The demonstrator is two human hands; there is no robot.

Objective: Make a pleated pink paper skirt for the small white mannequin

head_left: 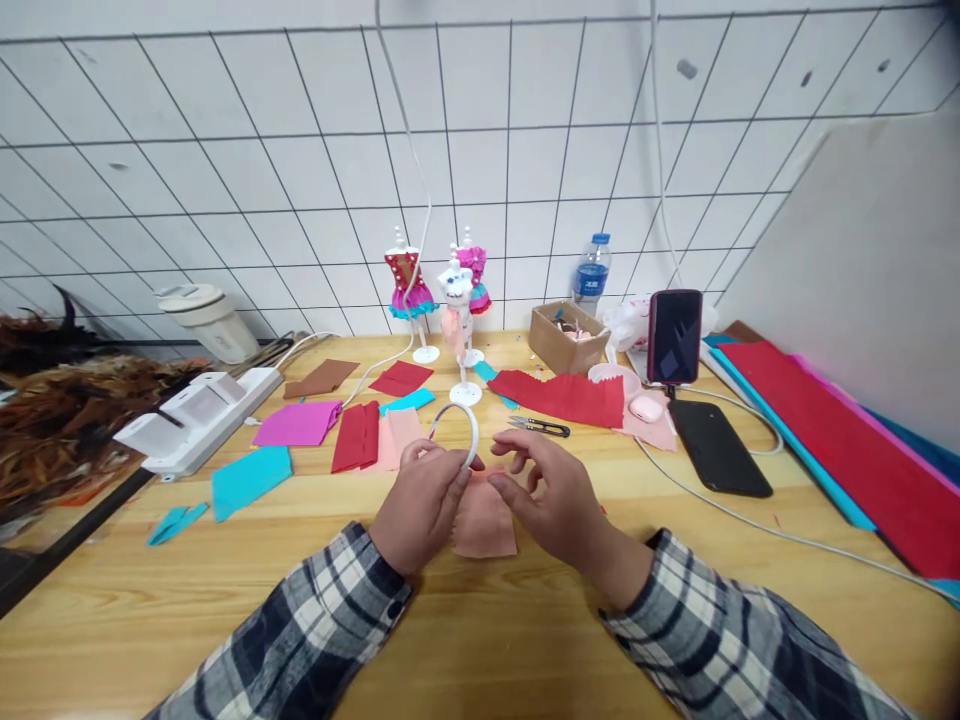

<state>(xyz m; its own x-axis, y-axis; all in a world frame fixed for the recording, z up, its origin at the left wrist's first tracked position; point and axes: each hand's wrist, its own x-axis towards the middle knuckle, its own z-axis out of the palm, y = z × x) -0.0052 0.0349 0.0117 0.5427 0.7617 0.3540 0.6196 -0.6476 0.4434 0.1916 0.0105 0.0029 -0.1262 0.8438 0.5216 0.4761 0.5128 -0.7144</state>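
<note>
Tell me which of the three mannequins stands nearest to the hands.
The front mannequin, white on top with light pink cloth; the red-topped mannequin and magenta-topped mannequin stand farther back.

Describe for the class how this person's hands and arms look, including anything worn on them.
The left hand and right hand are ungloved. Long plaid sleeves cover both forearms, checked in black or dark navy, grey and off-white. The left cuff appears to have a small dark button.
</note>
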